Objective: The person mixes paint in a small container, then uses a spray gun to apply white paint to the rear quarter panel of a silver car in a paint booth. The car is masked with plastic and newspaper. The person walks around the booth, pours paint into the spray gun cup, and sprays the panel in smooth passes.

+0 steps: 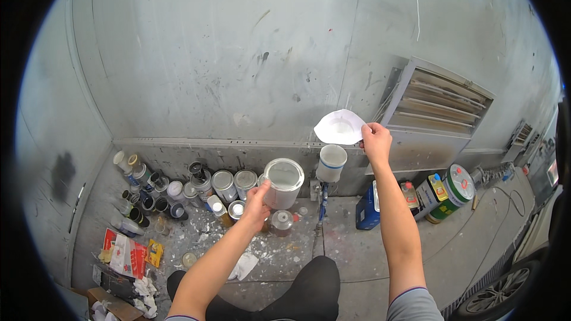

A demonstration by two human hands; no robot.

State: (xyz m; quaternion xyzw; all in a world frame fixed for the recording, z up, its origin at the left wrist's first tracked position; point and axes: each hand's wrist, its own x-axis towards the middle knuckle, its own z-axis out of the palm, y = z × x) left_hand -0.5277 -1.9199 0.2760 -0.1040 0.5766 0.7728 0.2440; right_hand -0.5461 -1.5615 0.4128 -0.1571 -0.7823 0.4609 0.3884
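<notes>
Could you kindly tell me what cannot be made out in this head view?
Head view: fingertips of the left hand, hidden by the open can.
Head view: the blue tin's right side, hidden by the right forearm.
Head view: most of the car, cut off at the right edge.

can [282,198]: shiny mtl, smth | cone [340,125]: matt ppr | cup [331,170]: smth, plstc-look | wall [208,35]: mtl-look, matt, scuffed

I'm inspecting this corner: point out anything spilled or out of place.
White spatter marks the grey floor near the metal cans, likely spilled paint; crumpled white paper lies loose at lower left, like discarded waste.
</notes>
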